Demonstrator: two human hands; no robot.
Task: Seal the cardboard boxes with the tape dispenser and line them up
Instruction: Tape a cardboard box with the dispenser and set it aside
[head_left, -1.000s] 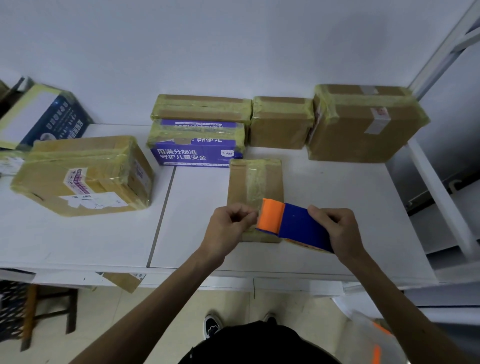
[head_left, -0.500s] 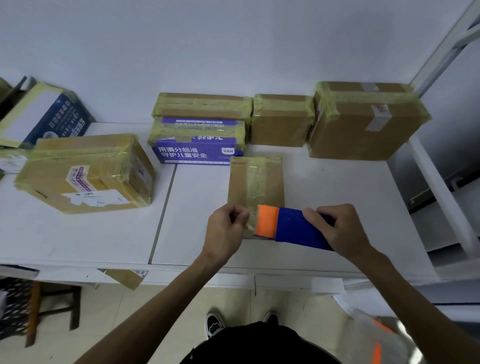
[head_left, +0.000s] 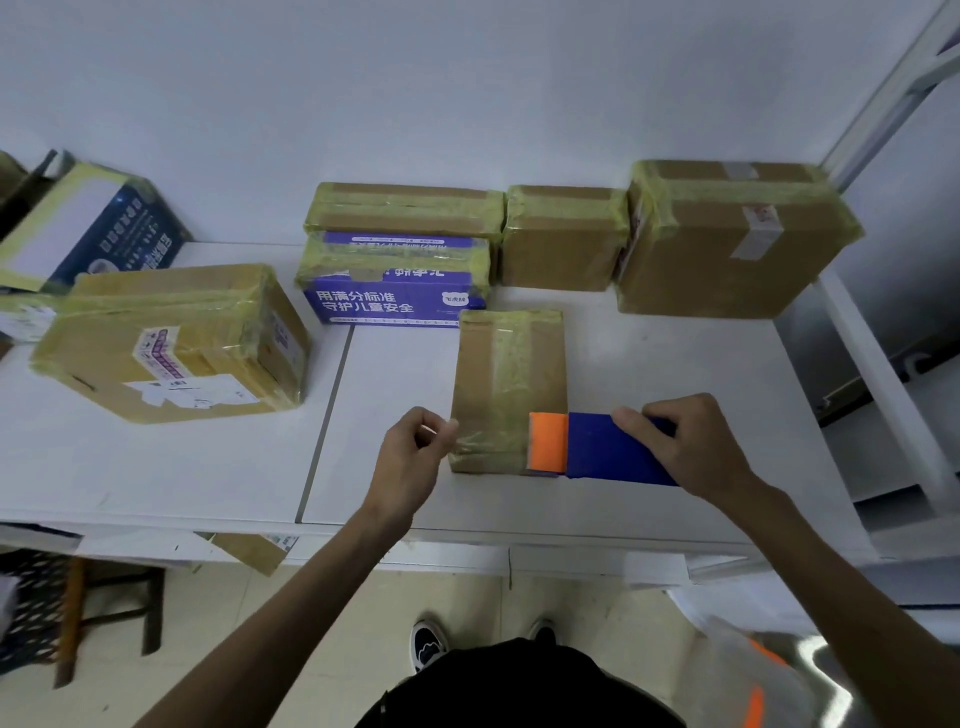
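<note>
A small flat cardboard box (head_left: 506, 374) lies on the white table (head_left: 675, 374), with clear tape running lengthwise along its top. My right hand (head_left: 685, 441) grips a blue tape dispenser (head_left: 613, 449) whose orange head (head_left: 548, 441) rests on the box's near right corner. My left hand (head_left: 415, 452) pinches the tape end against the box's near left edge. Clear tape stretches across the box's near end between the two hands.
Taped boxes stand along the wall: a purple printed one (head_left: 395, 283) with a brown one (head_left: 405, 210) behind, a small brown one (head_left: 563, 236), a big one (head_left: 727, 236). Another large box (head_left: 171, 340) sits left, a blue-white box (head_left: 88, 223) beyond. A white frame post (head_left: 883, 374) stands right.
My right hand has drawn the dispenser to the right across the box's near end. My left hand has stayed at the left edge, holding the tape end.
</note>
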